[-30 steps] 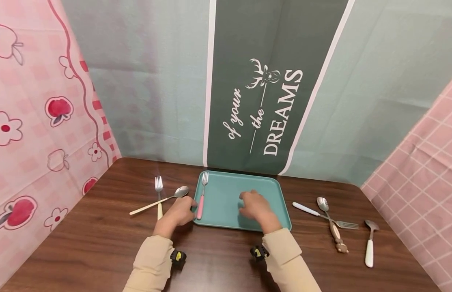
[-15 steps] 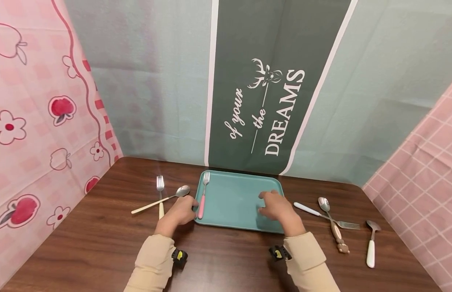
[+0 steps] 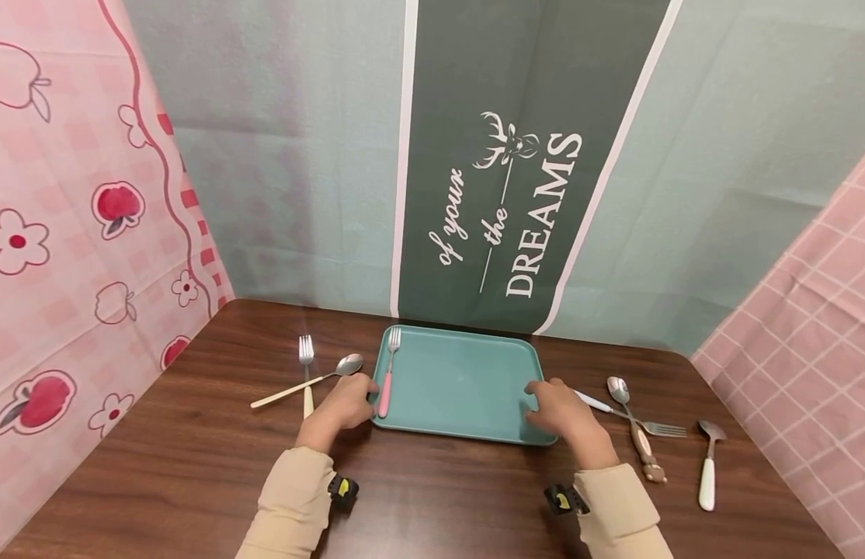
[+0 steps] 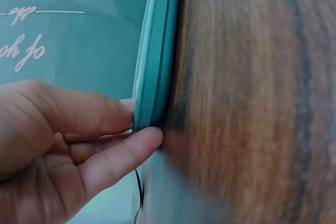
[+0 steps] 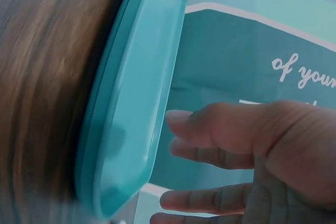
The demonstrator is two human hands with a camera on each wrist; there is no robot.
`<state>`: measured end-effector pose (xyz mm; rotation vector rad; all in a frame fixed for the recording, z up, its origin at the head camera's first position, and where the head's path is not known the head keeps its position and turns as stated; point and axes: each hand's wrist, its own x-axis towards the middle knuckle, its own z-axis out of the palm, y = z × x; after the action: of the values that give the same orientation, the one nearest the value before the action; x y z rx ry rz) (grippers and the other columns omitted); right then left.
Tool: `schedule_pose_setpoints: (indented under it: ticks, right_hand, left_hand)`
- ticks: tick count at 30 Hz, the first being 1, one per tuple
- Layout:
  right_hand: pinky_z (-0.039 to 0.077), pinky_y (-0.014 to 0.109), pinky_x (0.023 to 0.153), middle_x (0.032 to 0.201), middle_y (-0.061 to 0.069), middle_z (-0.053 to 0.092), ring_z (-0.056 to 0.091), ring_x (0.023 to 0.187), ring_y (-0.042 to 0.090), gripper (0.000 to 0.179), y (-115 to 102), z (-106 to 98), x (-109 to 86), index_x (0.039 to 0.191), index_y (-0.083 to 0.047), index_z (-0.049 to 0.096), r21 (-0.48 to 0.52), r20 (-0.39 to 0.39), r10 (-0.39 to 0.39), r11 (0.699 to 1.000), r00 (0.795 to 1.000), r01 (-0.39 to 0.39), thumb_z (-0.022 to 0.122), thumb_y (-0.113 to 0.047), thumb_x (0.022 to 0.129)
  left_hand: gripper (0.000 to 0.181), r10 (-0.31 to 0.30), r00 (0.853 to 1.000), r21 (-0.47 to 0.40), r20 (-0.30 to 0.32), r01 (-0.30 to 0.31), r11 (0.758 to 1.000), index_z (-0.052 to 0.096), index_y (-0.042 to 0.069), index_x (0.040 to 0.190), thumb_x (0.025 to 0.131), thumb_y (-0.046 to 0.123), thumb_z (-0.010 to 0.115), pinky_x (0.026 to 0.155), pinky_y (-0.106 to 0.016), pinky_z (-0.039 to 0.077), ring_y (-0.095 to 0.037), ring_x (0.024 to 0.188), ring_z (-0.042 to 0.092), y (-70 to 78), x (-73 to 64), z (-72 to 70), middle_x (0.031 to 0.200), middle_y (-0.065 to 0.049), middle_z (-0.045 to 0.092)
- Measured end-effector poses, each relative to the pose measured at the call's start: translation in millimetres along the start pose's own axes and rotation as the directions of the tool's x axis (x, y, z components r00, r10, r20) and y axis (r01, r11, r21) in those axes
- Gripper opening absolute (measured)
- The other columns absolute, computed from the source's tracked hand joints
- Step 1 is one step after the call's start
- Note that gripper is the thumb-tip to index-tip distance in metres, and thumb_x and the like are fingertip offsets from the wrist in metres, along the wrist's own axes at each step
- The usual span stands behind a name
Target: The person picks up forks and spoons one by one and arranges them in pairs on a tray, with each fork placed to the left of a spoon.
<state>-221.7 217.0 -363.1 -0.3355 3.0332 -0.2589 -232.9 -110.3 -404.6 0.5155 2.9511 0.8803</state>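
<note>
Right hand [image 3: 562,408] moved rightward, teal tray [image 3: 453,388], long axis left-to-right

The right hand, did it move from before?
Yes. In the head view, the right hand went rightward, from over the middle of the teal tray to near its right edge.

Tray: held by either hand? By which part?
Left hand pinches the tray by its left rim, toward the near corner. Right hand, at the tray's right end, holds nothing.
</note>
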Motion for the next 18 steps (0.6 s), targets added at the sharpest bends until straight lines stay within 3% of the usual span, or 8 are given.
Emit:
schedule_pose_setpoints:
  ticks: [6,18]
  right_hand:
    - [0.046,0.048,0.073,0.104,0.025,0.055,0.055,0.094,0.038,0.042,18,-3,-9.8,0.113,0.008,0.058,-0.012,-0.004,0.026,1.000,1.000,-0.026,0.069,-0.012,0.077]
    - [0.043,0.055,0.076,0.102,0.027,0.058,0.051,0.099,0.047,0.042,55,-2,-26.2,0.112,0.009,0.058,-0.028,0.000,0.040,0.999,0.999,-0.040,0.069,-0.011,0.076]
  left_hand:
    - [0.016,0.023,1.000,0.000,-0.003,-0.023,1.000,0.060,0.004,0.069,0.063,-0.010,0.056,0.059,-0.030,0.034,-0.019,0.063,0.039,2.0,-0.8,0.3,0.067,-0.005,0.049]
    - [0.016,0.030,1.000,0.002,-0.007,-0.030,1.000,0.055,0.006,0.065,0.063,-0.009,0.056,0.057,-0.029,0.032,-0.018,0.061,0.036,0.5,-1.4,2.4,0.063,-0.003,0.044]
